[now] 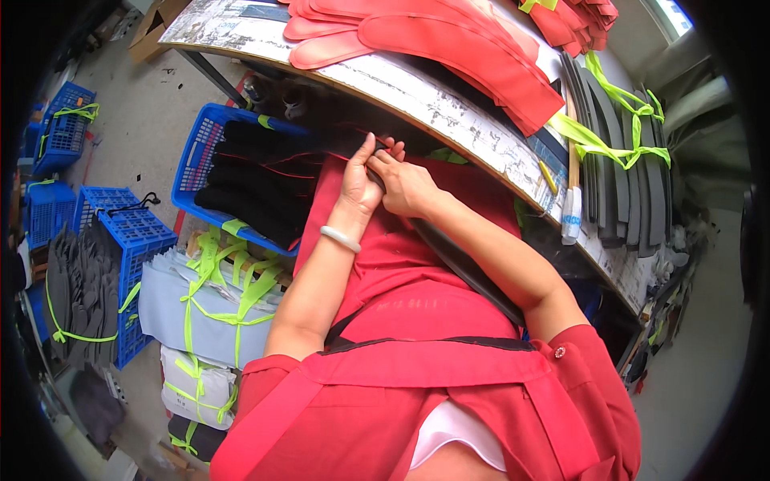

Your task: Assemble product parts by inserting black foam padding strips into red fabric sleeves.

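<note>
My left hand (360, 179) and my right hand (407, 184) meet over my lap, just below the table's edge. Both pinch a long black padded strip (465, 264) with red piping that runs back under my right forearm. A pale bangle (340, 238) circles my left wrist. A red apron (401, 264) covers my lap under the hands. Just left of the hands, a blue plastic crate (200, 152) holds a pile of similar black pieces with red edging.
A table (433, 100) with a patterned top carries stacked red fabric pieces (449, 40) and grey foam strips (634, 176) tied with neon-green tape. Bundles of pale sheets (208, 309), more blue crates (132, 232) and grey pieces (80, 289) stand on the floor at left.
</note>
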Demonstrator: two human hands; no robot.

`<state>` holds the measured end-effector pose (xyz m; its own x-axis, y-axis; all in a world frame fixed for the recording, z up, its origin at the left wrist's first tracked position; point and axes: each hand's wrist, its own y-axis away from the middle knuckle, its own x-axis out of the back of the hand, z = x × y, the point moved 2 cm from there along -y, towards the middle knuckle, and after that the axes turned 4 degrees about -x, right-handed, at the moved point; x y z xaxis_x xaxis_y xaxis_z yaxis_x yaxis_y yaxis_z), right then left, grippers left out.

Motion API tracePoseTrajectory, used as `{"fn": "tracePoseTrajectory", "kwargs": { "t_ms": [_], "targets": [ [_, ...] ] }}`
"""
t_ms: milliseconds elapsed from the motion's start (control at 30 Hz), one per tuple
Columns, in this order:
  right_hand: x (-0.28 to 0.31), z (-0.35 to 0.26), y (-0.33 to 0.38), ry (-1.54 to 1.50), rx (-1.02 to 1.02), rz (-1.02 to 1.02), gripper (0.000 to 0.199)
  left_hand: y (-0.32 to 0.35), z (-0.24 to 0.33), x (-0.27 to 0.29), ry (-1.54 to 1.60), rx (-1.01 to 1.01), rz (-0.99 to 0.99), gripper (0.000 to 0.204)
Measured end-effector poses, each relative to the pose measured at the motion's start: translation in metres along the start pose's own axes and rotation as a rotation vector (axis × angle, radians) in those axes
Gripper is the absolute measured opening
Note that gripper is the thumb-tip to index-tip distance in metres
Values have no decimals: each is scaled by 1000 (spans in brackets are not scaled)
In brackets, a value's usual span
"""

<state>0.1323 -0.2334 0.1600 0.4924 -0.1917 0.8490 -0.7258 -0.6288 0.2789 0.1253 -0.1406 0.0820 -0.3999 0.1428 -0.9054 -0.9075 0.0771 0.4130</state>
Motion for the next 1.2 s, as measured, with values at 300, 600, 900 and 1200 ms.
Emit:
{"fn": "tracePoseTrajectory", "kwargs": {
  "t_ms": [300,600,900,1200],
  "targets": [
    [-13,-7,-5,9,-20,-23,43,2,9,2,13,18,-6,26],
    [-6,-9,7,-77,-84,-22,58,8,1,4,40,20,-103,26],
    [-7,-10,-3,-75,-132,-180,38,6,8,5,55,-3,-7,26],
    [-6,-10,12,-115,-91,-25,45,12,1,-3,13,0,-57,28]
  ]
}}
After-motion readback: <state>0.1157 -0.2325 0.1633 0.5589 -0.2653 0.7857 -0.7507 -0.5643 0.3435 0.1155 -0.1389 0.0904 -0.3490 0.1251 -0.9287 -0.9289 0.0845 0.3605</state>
